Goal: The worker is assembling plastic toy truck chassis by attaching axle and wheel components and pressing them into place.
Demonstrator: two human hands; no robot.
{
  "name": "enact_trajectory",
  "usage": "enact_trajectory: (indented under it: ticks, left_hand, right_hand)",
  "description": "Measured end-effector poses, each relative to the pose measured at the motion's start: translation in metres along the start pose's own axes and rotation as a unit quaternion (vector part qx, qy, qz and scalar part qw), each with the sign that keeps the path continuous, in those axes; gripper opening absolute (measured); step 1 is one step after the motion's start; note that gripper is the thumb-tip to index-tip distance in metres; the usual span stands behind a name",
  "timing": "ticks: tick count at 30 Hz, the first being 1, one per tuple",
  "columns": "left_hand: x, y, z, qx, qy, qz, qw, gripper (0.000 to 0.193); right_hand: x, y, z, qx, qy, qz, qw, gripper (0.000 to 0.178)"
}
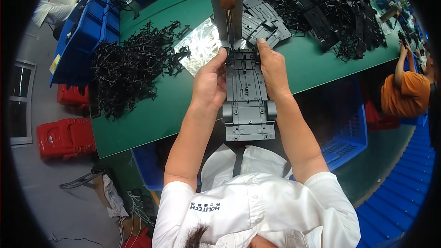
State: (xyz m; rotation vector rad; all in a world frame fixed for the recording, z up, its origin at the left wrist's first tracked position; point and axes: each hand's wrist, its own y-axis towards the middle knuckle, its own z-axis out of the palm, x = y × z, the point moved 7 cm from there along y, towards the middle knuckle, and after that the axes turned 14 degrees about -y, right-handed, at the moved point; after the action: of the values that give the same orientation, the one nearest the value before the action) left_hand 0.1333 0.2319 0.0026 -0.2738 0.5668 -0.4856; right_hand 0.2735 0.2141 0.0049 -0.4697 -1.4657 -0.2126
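Observation:
Between my two hands I hold a long black plastic chassis plate (246, 92), shaped like the underside of a toy car. My left hand (210, 80) grips its far left side, thumb up along the edge. On the far right side my right hand (274, 68) is closed round the edge with the thumb on top. The plate's far end lies under the thin metal tip of an upright machine spindle (228, 16). Its near end, with two rounded wheel arches, sticks out over the table's front edge. The fingers beneath the plate are partly hidden.
A tangled heap of small black plastic parts (133, 64) lies left on the green table (156, 126). More chassis plates (264, 20) and black parts are piled at the far right. Blue bins (87, 32) stand at the far left. A person in orange (406, 93) is at right.

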Motion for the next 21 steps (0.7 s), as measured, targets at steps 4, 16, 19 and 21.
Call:
enact_trajectory:
  ticks: [4,16,19,21]
  left_hand:
    - [-0.0002,-0.0014,0.0017,-0.001,0.002,0.0,1.0,0.023]
    - [-0.0021,-0.0006,0.0022,-0.008,0.011,0.004,1.0,0.022]
    - [-0.0025,0.0003,0.002,-0.003,0.008,0.006,1.0,0.022]
    - [-0.0031,0.0012,0.0027,-0.006,0.008,0.016,1.0,0.022]
  right_hand:
    - [-0.0001,-0.0008,-0.001,-0.003,-0.004,0.016,1.0,0.048]
    - [-0.0015,0.0002,0.0,0.006,0.025,0.023,0.999,0.045]
    - [-0.0022,0.0022,0.0006,0.031,-0.019,0.017,0.999,0.045]
    - [-0.0015,0.0021,-0.0003,0.028,-0.019,0.021,0.999,0.046]
